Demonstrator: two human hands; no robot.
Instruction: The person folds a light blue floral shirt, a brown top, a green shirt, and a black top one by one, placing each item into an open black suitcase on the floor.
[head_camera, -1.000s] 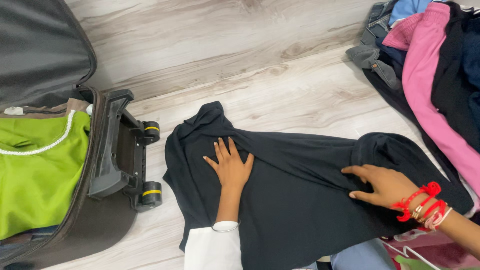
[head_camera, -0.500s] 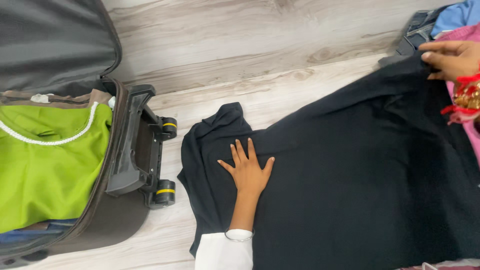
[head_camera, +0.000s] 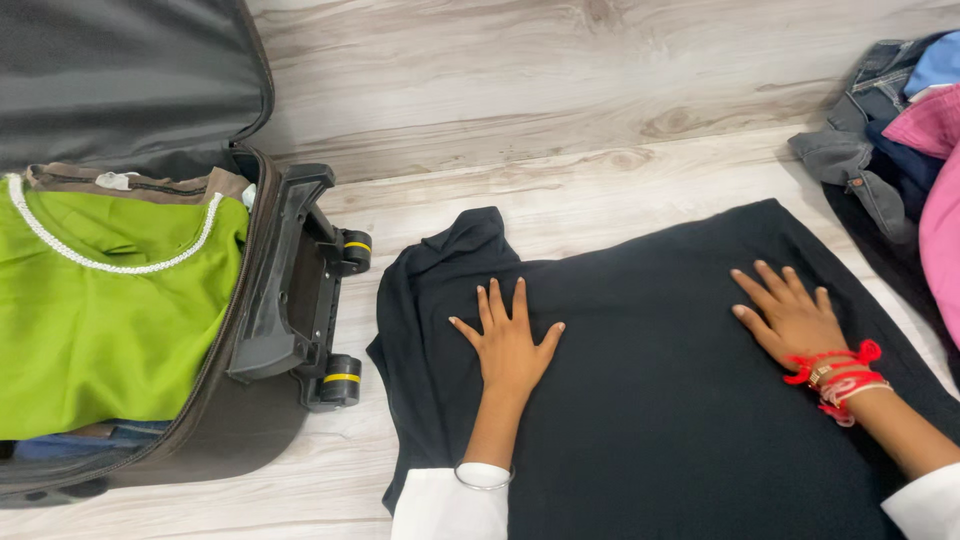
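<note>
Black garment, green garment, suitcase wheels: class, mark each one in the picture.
black garment (head_camera: 650, 400), head view, on its flat middle between the hands.
green garment (head_camera: 110, 320), head view, on its smooth front inside the suitcase.
suitcase wheels (head_camera: 340, 378), head view, on the nearer yellow-banded wheel.

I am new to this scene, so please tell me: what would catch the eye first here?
First, the black garment spread on the wooden floor, with the left hand and the right hand pressed flat on it. At the left, an open suitcase holds a bright green garment. A pile of clothes lies at the right edge.
</note>
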